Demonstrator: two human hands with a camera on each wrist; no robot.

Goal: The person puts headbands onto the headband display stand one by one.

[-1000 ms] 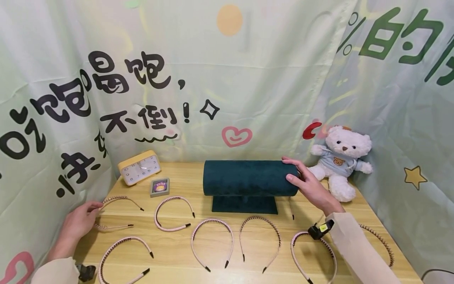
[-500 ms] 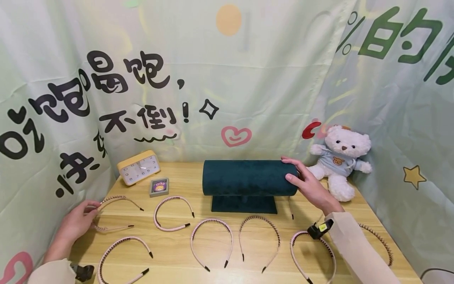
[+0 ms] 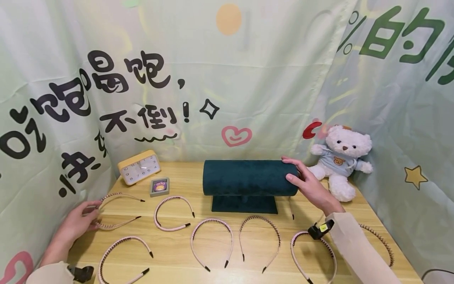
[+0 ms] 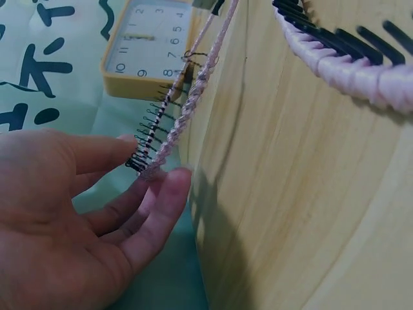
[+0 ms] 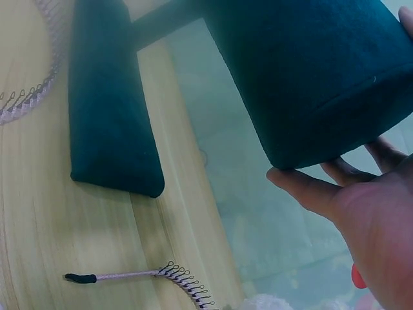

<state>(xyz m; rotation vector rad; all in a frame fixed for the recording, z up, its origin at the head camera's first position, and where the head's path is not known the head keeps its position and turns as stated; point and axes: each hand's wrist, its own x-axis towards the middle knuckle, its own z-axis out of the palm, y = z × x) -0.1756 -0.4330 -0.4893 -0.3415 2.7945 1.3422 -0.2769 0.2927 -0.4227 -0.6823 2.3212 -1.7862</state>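
Left hand [image 3: 75, 221]: fingers clamped on the bend of a braided headband [image 4: 182, 115], table's [image 3: 177, 256] far-left edge; tips point right. Right hand [image 3: 315, 188]: fingers spread, gripping dark-green roll's [image 3: 244, 177] right end; roll axis left–right.

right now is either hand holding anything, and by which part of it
The left hand holds a pink headband by the middle of its arch; the right hand rests against one end of the dark green roll.
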